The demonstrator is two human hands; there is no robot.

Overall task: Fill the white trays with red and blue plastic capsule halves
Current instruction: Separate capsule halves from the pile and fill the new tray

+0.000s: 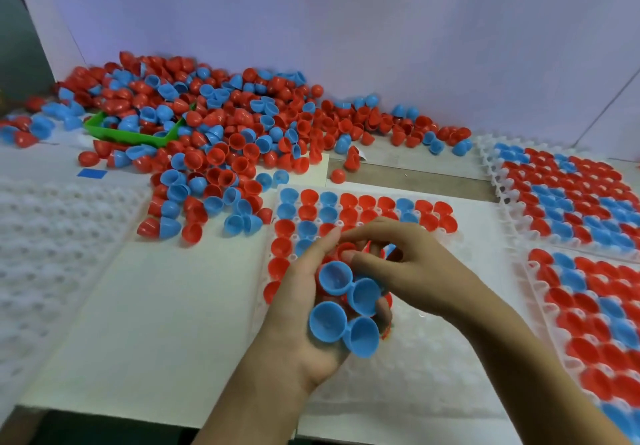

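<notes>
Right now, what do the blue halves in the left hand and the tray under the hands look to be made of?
Blue halves: smooth, glossy moulded plastic, judging by their thin even walls and soft sheen. Tray: looks like thin, translucent white formed plastic with pressed cups; its exact kind is unclear. The left hand holds the halves.

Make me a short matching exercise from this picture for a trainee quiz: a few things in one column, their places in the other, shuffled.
Things:
1. green tray
2. blue square
3. full white trays
4. blue capsule halves

Places:
A. far right of the table
B. in the left hand
C. half buried in the loose pile
D. flat on the table, left of the pile

Pairs: 1-C, 2-D, 3-A, 4-B
</notes>
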